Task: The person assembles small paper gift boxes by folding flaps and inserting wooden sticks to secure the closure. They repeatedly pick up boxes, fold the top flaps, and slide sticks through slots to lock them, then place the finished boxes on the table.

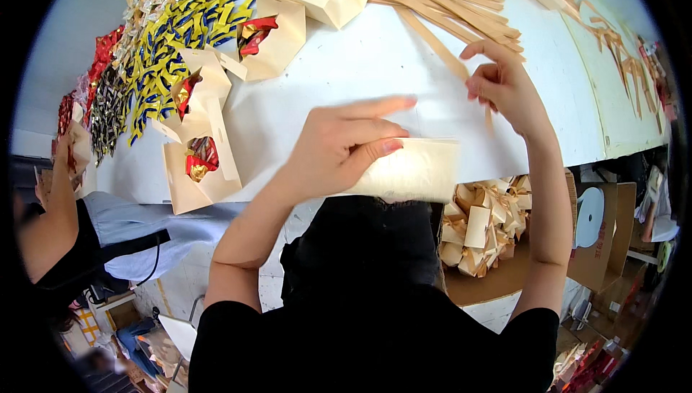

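My left hand (346, 144) presses down on a flat cream paper box (418, 170) at the near edge of the white table (346, 69), thumb on top of it. My right hand (501, 83) pinches a thin tan ribbon strip (447, 58) that runs back toward a pile of tan ribbon strips (447, 0) at the far side. The lower part of that strip hangs below my fingers.
Open cream gift boxes (198, 155) holding red and gold wrapped sweets lie at left, beside heaps of yellow-blue, gold and red wrapped sweets (173, 25). A cardboard carton (483, 234) of finished tied boxes sits under the table at right. Another person's arm (50, 213) is at far left.
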`<state>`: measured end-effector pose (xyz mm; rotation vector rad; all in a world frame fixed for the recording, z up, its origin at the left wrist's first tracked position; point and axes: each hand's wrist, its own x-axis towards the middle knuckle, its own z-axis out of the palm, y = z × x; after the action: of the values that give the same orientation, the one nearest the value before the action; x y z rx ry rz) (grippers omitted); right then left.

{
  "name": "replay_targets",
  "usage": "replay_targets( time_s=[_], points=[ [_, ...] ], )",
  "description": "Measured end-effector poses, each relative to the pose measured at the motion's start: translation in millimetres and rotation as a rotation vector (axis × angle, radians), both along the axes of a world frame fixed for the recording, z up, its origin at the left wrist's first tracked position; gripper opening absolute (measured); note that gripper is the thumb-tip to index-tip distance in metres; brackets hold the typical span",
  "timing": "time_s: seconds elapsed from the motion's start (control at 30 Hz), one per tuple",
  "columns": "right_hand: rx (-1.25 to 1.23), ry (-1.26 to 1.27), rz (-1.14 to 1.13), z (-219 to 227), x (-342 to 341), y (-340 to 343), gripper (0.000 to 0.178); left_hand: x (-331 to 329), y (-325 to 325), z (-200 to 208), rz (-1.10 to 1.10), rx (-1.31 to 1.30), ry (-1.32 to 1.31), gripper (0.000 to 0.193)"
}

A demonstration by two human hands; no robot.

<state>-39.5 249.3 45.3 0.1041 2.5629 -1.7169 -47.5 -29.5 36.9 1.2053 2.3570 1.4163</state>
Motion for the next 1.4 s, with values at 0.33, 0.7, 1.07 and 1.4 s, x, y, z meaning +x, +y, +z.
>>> replay_targets(
  time_s=[0.33,0.7,1.07,1.4],
  points=[
    [-0.799,0.179,0.544,36.6,49.7,-8.2,0.025,7.7,47.9,4.3,-0.575,0.196,-0.475,0.012],
    [-0.382,0.413,0.110,12.5,71.3,1.5,0.053,9.9,52.7,-1.8,-0.433,0.247,-0.605,0.015],
    [-1.066,-0.043,0.316,-12.3,83.1,-26.8,0.045,17.1,52.2,-6.0,-0.446,0.211,-0.794,0.020],
    [-0.666,-0.115,0.017,3.3,67.9,-38.2,0.024,27.4,49.7,7.9,-0.332,-0.152,-0.705,0.020]
  ],
)
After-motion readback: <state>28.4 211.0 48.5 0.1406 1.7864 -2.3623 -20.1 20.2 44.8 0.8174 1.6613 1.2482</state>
